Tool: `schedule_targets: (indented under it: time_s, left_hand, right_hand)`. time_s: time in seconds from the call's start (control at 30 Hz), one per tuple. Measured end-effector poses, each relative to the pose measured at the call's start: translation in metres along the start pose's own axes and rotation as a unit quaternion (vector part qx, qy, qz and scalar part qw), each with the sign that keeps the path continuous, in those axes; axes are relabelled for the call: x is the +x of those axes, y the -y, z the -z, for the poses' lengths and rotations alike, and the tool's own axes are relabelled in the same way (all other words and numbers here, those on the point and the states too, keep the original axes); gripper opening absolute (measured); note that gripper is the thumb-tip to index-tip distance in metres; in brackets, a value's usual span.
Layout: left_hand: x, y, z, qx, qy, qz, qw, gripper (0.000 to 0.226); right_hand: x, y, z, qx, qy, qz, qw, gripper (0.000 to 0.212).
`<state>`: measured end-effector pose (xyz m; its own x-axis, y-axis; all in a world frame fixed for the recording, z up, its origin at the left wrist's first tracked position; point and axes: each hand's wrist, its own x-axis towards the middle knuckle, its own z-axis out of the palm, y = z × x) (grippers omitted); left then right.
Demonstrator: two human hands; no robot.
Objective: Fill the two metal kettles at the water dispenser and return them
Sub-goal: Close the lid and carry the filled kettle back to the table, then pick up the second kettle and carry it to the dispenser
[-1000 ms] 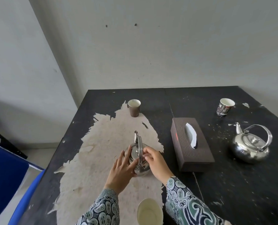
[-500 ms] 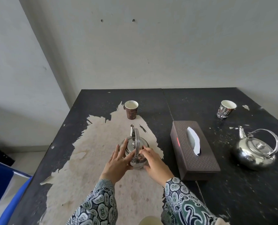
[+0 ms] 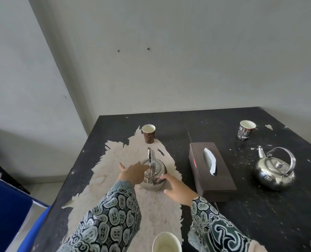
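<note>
in the head view, the near kettle (image 3: 153, 174) stands upright on the worn pale patch of the black desk (image 3: 260, 206), with the left hand (image 3: 133, 173) laid over its lid, fingers spread, and the right hand (image 3: 176, 185) touching its right side, fingers loose, neither clamped on it. the second kettle (image 3: 274, 171) sits well apart to the right, beyond the brown tissue box (image 3: 211, 168).

walls (image 3: 187, 60): plain pale grey | table (image 3: 260, 215): black, peeling top | chair (image 3: 4, 215): blue, lower left
</note>
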<state>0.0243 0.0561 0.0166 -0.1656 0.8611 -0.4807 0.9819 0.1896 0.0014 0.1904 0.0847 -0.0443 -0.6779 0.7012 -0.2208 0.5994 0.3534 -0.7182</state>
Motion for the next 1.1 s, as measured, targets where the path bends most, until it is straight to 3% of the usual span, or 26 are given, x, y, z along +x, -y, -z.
schedule_targets:
  time_s: [0.17, 0.43, 0.67, 0.93, 1.1]
  left_hand:
    - [-0.044, -0.009, 0.022, -0.011, -0.067, 0.078, 0.995, 0.039]
    - [-0.090, -0.098, 0.077, -0.069, -0.265, -0.013, 0.962, 0.028]
    - [-0.094, -0.219, 0.101, -0.113, -0.335, -0.107, 0.929, 0.030]
    - [-0.039, -0.318, 0.084, -0.122, -0.353, -0.173, 0.911, 0.024]
    - [0.011, -0.360, 0.054, -0.159, -0.291, -0.173, 0.927, 0.025]
  right_hand:
    - [-0.049, -0.006, 0.036, -0.003, 0.006, -0.038, 0.999, 0.025]
    - [-0.130, -0.016, 0.158, 0.013, -0.120, -0.023, 0.992, 0.023]
    - [-0.183, -0.062, 0.250, 0.031, -0.212, -0.033, 0.976, 0.022]
    - [-0.195, -0.147, 0.300, 0.065, -0.258, -0.085, 0.960, 0.018]
    - [-0.171, -0.205, 0.299, 0.098, -0.253, -0.140, 0.952, 0.014]
